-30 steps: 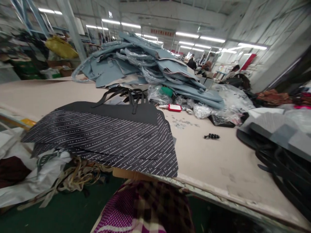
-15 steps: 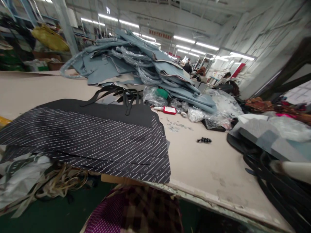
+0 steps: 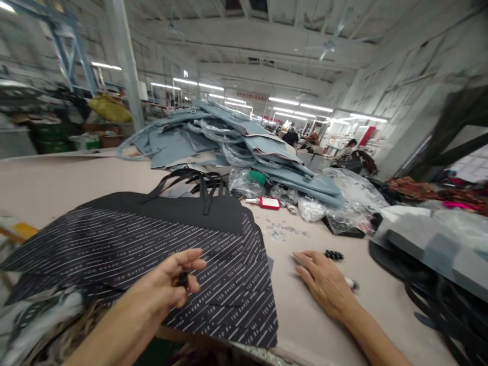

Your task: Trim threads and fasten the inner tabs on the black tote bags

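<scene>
My left hand [image 3: 173, 279] is above the black panel [image 3: 229, 254] printed with white slanted lines and lettering. Its curled fingers hold a small black piece [image 3: 183, 278], mostly covered. On the bare tabletop right of the panel is my right hand [image 3: 324, 279], palm down, fingertips pointing left. From its outer side pokes the whitish end of a rod-like thing [image 3: 353, 284]; the palm hides the rest, so its kind is unclear. Just beyond that hand lies a ribbed black piece [image 3: 334, 255]. Small clear discs [image 3: 280, 234] are scattered farther back.
A tall heap of blue-grey bag pieces [image 3: 229, 137] stands at the back. In front of it lie a red bottle with a white label [image 3: 269, 203] and clear plastic bags [image 3: 244, 183]. Black straps [image 3: 427, 295] and grey sheets pile up on the right. People are farther off.
Both hands have come into view, the left with the small black piece. The whitish rod-like thing has shifted leftward from the right edge, now at my right hand. The view has tilted up.
</scene>
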Tool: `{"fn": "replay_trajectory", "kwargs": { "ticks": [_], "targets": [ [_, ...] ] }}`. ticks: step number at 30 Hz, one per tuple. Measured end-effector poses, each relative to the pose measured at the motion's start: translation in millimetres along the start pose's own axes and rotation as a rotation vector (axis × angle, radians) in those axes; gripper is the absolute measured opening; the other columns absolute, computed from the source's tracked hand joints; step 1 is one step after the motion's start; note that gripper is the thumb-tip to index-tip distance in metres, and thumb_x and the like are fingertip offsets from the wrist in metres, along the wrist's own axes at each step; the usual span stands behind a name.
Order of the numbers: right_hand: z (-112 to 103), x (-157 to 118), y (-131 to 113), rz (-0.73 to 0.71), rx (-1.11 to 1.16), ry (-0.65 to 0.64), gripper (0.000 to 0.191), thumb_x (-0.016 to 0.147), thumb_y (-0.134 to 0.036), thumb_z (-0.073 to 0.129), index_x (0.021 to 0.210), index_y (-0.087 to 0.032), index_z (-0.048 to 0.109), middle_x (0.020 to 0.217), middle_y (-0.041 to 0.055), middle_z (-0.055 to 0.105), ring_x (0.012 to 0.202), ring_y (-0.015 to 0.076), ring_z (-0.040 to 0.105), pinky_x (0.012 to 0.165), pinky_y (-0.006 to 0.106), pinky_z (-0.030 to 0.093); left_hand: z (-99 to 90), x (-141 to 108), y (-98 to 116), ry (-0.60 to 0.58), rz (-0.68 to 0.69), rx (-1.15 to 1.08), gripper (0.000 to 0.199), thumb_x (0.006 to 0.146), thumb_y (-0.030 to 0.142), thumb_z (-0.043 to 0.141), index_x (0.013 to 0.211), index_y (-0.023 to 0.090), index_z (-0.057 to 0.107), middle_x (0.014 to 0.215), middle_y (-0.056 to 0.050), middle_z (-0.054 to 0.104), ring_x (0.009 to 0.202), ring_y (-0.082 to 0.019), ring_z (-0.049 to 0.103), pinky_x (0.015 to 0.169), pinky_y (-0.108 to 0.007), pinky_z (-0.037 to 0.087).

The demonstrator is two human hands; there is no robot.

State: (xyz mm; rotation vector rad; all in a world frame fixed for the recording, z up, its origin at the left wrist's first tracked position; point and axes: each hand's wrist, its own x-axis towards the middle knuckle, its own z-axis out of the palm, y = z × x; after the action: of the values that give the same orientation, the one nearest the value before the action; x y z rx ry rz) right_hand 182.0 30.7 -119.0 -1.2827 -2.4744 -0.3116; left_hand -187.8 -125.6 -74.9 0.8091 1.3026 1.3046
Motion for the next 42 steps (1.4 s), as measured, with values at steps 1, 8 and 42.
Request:
{"fn": "replay_trajectory", "kwargs": {
  "ticks": [1, 8, 42],
  "targets": [
    [3, 0, 4, -0.008, 0.021, 0.027, 0.035, 0.1, -0.037, 0.045, 0.124, -0.022, 0.065, 0.115, 0.0117, 0.069, 0.102, 0.026, 0.066, 0.091, 0.044, 0.054, 5.3, 2, -4, -0.013, 0.004, 0.005, 0.052, 0.078, 0.025, 0.066, 0.129, 0.028, 0.061, 0.125, -0.006, 0.065, 0.103, -0.023, 0.061, 0.091, -0.036, 0.048],
    [-33, 9, -54, 0.066, 0.469, 0.119, 0.026, 0.096, -0.029, 0.052, 0.114, -0.021, 0.069, 0.104, 0.0089, 0.073, 0.09, 0.0229, 0.068, 0.083, 0.036, 0.054, 34.5, 1, -17, -0.263, 0.092, 0.012, 0.068, 0.088, 0.03, 0.062, 0.15, 0.034, 0.034, 0.146, -0.007, 0.051, 0.126, -0.026, 0.056, 0.098, -0.036, 0.048],
    [-39, 7, -195, 0.087, 0.941, 0.136, 0.026, 0.076, -0.009, 0.055, 0.093, -0.019, 0.073, 0.08, 0.0009, 0.074, 0.069, 0.0132, 0.07, 0.068, 0.021, 0.056, 47.0, -6, -36, -0.02, 1.177, 0.939, 0.019, 0.094, 0.007, 0.045, 0.087, 0.021, 0.054, 0.076, 0.0, 0.065, 0.07, -0.014, 0.064, 0.067, -0.023, 0.052]
  ]
}}
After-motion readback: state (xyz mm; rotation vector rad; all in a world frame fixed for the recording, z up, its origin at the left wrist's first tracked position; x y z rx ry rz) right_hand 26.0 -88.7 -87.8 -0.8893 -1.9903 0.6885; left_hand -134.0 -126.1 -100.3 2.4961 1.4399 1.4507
